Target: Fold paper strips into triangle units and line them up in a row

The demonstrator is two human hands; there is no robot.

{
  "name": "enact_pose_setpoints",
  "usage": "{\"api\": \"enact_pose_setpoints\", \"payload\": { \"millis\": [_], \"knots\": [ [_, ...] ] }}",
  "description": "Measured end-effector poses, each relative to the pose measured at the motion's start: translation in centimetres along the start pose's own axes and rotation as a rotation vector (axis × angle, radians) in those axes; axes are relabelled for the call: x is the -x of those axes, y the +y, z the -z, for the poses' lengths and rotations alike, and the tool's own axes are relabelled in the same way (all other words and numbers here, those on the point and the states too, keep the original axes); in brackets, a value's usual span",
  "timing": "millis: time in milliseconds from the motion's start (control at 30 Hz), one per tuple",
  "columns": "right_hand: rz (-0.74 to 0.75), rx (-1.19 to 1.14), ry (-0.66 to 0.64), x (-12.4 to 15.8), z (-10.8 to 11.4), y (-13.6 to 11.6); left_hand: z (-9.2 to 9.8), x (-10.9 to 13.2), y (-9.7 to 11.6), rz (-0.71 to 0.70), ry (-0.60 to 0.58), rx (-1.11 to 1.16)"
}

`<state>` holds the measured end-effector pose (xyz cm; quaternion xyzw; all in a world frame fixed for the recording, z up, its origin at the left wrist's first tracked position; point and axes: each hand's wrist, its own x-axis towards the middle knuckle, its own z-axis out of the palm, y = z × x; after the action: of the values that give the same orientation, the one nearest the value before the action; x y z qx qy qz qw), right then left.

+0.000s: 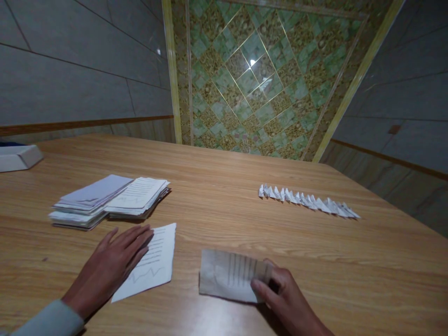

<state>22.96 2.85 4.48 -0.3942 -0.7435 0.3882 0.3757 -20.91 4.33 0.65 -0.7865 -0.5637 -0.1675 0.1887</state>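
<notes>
My left hand lies flat, fingers stretched out, on a white sheet of paper with printed lines and a zigzag drawing. This sheet rests on the wooden table at the left front. In my right hand is a greyish piece of paper, pinched at its right end between thumb and fingers. Faint lines show on it, and its left edge looks bent. Just beyond my left hand are two adjoining stacks of paper, a plain-topped stack and a stack with a printed top sheet.
A row of small folded white paper pieces stands across the right side of the wooden table. At the far left edge is a white box with something dark blue behind it. Tiled walls enclose the table's far side.
</notes>
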Motion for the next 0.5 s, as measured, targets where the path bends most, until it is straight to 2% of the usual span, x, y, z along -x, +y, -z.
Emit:
{"api": "enact_pose_setpoints", "payload": {
  "millis": [100,167,200,300,333,367,400,500],
  "knots": [
    [0.301,0.194,0.099,-0.4,0.6,0.1,2.0,-0.3,2.1,-0.037,0.048,0.067],
    [0.464,0.278,0.071,-0.3,1.0,0.2,3.6,-0.6,5.1,-0.104,0.023,0.138],
    [0.523,0.316,0.043,-0.2,1.1,0.2,4.3,-0.7,7.0,-0.186,-0.013,0.207],
    [0.597,0.418,-0.078,0.3,1.2,0.3,5.0,-1.0,12.9,-0.462,-0.02,0.34],
    [0.603,0.453,-0.113,0.5,1.2,0.2,4.8,-1.2,14.6,-0.508,0.043,0.357],
    [0.61,0.49,-0.139,0.7,1.2,0.2,4.5,-1.4,16.0,-0.526,0.115,0.354],
    [0.623,0.53,-0.154,0.9,1.2,0.3,4.2,-1.6,17.2,-0.525,0.129,0.348],
    [0.684,0.637,-0.142,1.5,1.3,0.3,3.6,-2.2,19.2,-0.542,0.107,0.322]
  ]
}}
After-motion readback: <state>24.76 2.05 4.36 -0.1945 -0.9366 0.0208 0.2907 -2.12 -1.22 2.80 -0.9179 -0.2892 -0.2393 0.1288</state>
